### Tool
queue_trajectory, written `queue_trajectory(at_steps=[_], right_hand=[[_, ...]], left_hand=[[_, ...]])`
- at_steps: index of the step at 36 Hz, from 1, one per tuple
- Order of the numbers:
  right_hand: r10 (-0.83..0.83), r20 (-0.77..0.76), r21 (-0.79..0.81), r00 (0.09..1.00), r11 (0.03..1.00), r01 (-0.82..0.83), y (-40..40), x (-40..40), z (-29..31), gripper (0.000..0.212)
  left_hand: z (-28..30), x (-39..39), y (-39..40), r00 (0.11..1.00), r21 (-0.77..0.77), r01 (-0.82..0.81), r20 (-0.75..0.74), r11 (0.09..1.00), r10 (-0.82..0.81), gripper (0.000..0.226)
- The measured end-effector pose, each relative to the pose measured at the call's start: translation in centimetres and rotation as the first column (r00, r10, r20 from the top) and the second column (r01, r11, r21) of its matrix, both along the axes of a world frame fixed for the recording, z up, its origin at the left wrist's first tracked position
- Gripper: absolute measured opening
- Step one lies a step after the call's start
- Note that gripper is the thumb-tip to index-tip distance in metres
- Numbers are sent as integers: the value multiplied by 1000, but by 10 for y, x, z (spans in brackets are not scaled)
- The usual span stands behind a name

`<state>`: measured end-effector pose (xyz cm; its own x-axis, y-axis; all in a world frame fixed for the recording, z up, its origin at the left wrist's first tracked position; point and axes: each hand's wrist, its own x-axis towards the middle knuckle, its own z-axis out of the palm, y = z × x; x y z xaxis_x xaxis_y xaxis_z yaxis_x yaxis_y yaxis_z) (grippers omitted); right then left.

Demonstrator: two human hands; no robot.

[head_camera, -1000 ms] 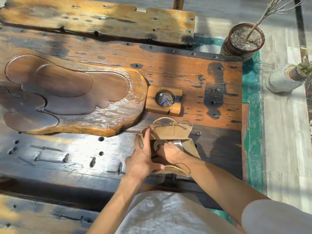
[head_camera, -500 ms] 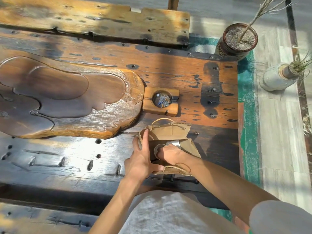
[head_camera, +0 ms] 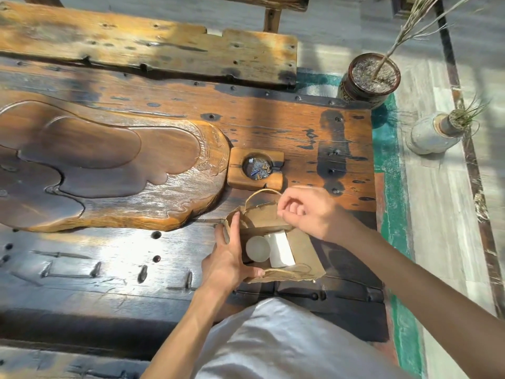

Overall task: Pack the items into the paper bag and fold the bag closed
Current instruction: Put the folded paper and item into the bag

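A brown paper bag [head_camera: 303, 254] with twine handles stands open on the dark wooden table [head_camera: 109, 269], near its front edge. Inside it lie a round frosted white item [head_camera: 257, 248] and a white rectangular block [head_camera: 281, 250], side by side. My left hand [head_camera: 229, 258] grips the bag's left wall, thumb over the rim. My right hand [head_camera: 308, 212] is outside the bag, above its far rim, fingers curled and pinching the far edge by the twine handle [head_camera: 259, 194].
A square wooden ashtray [head_camera: 255, 168] sits just beyond the bag. A large carved wooden tray [head_camera: 109, 170] fills the table's left. Off the right edge, on the floor, stand a dark plant pot [head_camera: 369, 77] and a grey vase [head_camera: 434, 134]. A wooden bench [head_camera: 147, 45] runs behind.
My right hand has come out of the bag and risen to its far rim. The two white items now show inside. My left hand stays on the bag's left wall.
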<state>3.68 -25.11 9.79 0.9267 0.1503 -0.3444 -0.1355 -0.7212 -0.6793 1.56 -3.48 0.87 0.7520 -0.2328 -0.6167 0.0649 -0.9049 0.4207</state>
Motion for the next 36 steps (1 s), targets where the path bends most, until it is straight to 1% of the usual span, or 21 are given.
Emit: queue_trajectory(at_steps=[1, 2, 3, 4, 5, 6, 7, 8, 10, 13, 15, 17, 18, 19, 21, 23, 26, 29, 31, 33, 36], right_hand=[[-39, 142, -9, 989, 999, 41, -8, -7, 1, 7], [-36, 224, -72, 974, 996, 54, -14, -13, -1, 19], [-26, 228, -130, 973, 990, 57, -18, -20, -6, 36], [-39, 149, -164, 988, 984, 64, -21, -25, -10, 56], [-71, 19, -176, 997, 982, 73, -23, -31, -16, 78], [-98, -135, -181, 986, 981, 73, -23, -36, -22, 96], [-124, -277, -176, 953, 981, 77, -24, -40, -32, 106], [-158, -386, -160, 909, 982, 103, -24, -45, -41, 107], [-281, -514, -93, 810, 958, 273, -25, -52, -60, 91], [-452, -616, 18, 645, 811, 585, -31, -59, -84, 50], [-474, -640, 60, 605, 754, 654, -38, -64, -93, 39], [-480, -646, 83, 593, 728, 680, -41, -67, -94, 37], [-474, -664, 119, 578, 696, 708, -42, -67, -94, 36], [-461, -697, 169, 550, 639, 750, -41, -67, -94, 37], [-451, -753, 218, 479, 516, 828, -39, -67, -92, 47], [-476, -764, 207, 436, 459, 864, -37, -65, -92, 60], [-534, -736, 146, 415, 474, 868, -36, -64, -97, 68], [-507, -766, 147, 395, 461, 875, -33, -66, -99, 75], [-479, -772, 186, 418, 459, 869, -30, -68, -96, 64], [-487, -755, 193, 440, 475, 858, -27, -69, -99, 59], [-517, -735, 155, 439, 501, 851, -23, -68, -95, 52]], left_hand=[[0, 0, 0, 1000, -10, -4, 0, 1000, 4, 142], [-1, -1, 0, 1000, -26, -7, 3, 1000, 7, 143], [-3, -2, 1, 1000, -50, -16, 8, 999, 16, 143], [-5, -2, 1, 999, -87, -31, 10, 996, 32, 143], [-8, -3, 2, 999, -134, -52, 6, 990, 53, 143], [-11, -3, 3, 997, -186, -75, -5, 980, 76, 142], [-14, -3, 4, 995, -238, -101, -27, 966, 98, 141], [-15, -3, 5, 992, -290, -124, -47, 949, 115, 140], [-15, -3, 7, 988, -370, -150, -74, 917, 132, 138], [-15, -3, 9, 986, -424, -163, -93, 891, 136, 136], [-18, -2, 10, 980, -480, -196, -113, 855, 161, 140], [-23, -3, 10, 975, -512, -221, -128, 830, 180, 143], [-25, -2, 10, 973, -510, -229, -135, 829, 186, 143], [-26, -2, 9, 973, -511, -232, -135, 828, 189, 144], [-25, -2, 10, 977, -528, -210, -135, 823, 163, 139], [-22, -2, 11, 978, -549, -205, -140, 810, 153, 129], [-19, -3, 12, 973, -584, -230, -136, 778, 186, 120], [-21, -4, 12, 971, -597, -239, -146, 766, 189, 118], [-26, -4, 13, 964, -612, -267, -170, 744, 206, 117], [-29, -3, 14, 959, -624, -285, -191, 727, 211, 116], [-23, -3, 14, 946, -670, -324, -238, 668, 220, 103]])
